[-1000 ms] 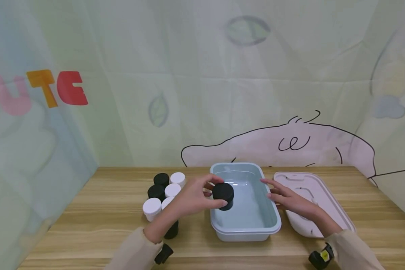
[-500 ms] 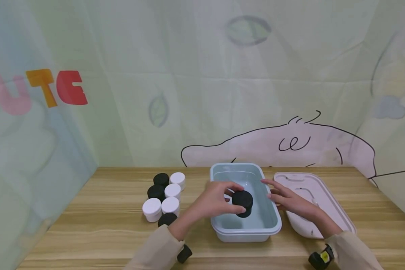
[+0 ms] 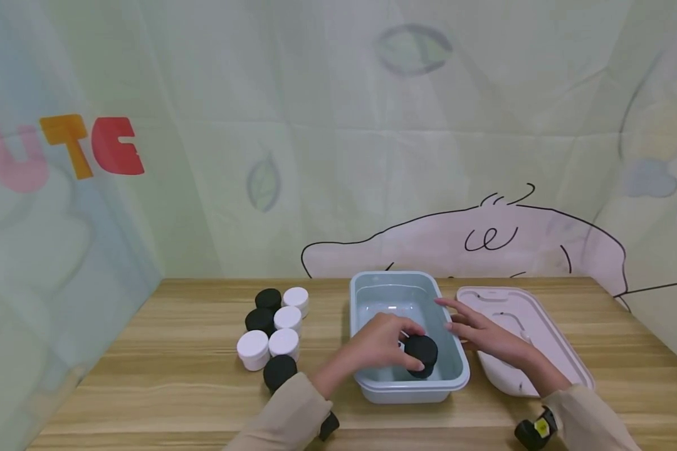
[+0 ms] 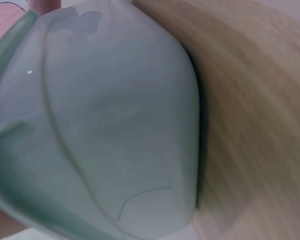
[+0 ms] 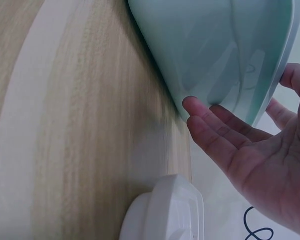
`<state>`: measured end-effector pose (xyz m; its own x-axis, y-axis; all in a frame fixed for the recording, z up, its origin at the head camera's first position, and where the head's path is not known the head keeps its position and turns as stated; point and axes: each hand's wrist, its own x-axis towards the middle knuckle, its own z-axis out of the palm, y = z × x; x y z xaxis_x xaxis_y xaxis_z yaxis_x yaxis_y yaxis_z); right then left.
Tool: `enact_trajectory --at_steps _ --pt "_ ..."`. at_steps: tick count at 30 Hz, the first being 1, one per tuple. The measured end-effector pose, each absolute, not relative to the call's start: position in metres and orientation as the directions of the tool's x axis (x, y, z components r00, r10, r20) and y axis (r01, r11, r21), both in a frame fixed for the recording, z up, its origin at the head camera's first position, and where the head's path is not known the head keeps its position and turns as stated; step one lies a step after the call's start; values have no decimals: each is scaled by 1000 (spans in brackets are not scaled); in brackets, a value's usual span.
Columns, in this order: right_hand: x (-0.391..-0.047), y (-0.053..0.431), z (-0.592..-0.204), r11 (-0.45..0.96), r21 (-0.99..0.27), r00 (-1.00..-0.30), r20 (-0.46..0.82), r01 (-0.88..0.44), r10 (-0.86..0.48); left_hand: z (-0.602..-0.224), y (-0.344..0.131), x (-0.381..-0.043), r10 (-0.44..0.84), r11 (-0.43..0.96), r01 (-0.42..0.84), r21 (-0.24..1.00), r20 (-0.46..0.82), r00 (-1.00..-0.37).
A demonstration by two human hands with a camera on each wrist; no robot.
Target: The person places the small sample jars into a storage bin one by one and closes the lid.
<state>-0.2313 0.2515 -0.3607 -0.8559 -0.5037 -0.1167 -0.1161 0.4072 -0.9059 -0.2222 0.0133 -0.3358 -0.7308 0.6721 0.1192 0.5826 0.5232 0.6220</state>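
A black round jar (image 3: 422, 352) is low inside the pale blue tub (image 3: 409, 393), near its front right corner. My left hand (image 3: 407, 344) reaches over the tub's front rim and grips the jar from above with curled fingers. My right hand (image 3: 457, 326) lies flat with straight fingers against the tub's right side. In the right wrist view that hand (image 5: 229, 130) is open, palm up, its fingertips touching the tub's outer wall (image 5: 214, 50). The left wrist view shows only the tub's wall (image 4: 115, 125) and the wooden table (image 4: 259, 100).
Left of the tub stands a cluster of several jars, white-lidded ones (image 3: 253, 348) and black ones (image 3: 279, 371). The tub's pinkish lid (image 3: 527, 326) lies upturned to the right, partly under my right forearm. A printed fabric backdrop closes off the table's back and left.
My left hand has carried the black jar from above the tub's left rim to the right and down into the tub. The right hand has stayed in place.
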Motion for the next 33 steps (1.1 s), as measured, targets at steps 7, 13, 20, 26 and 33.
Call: enact_trajectory --at_steps 7,13,20,26,33 --pt "-233 251 -360 409 -905 -857 -118 -115 -501 -339 20 -222 709 541 639 547 113 -697" --pt "-233 251 -361 401 -907 -850 -109 -127 -515 -338 25 -221 728 560 658 503 79 -681" --pt "-234 251 -361 393 -909 -843 -99 -139 -528 -340 30 -221 757 570 690 446 42 -653" --pt "-234 250 -361 393 -909 -846 -101 -135 -524 -341 32 -220 763 574 691 438 20 -646" --pt "-234 250 -362 411 -902 -852 -111 -129 -512 -337 26 -219 742 569 635 522 6 -670"
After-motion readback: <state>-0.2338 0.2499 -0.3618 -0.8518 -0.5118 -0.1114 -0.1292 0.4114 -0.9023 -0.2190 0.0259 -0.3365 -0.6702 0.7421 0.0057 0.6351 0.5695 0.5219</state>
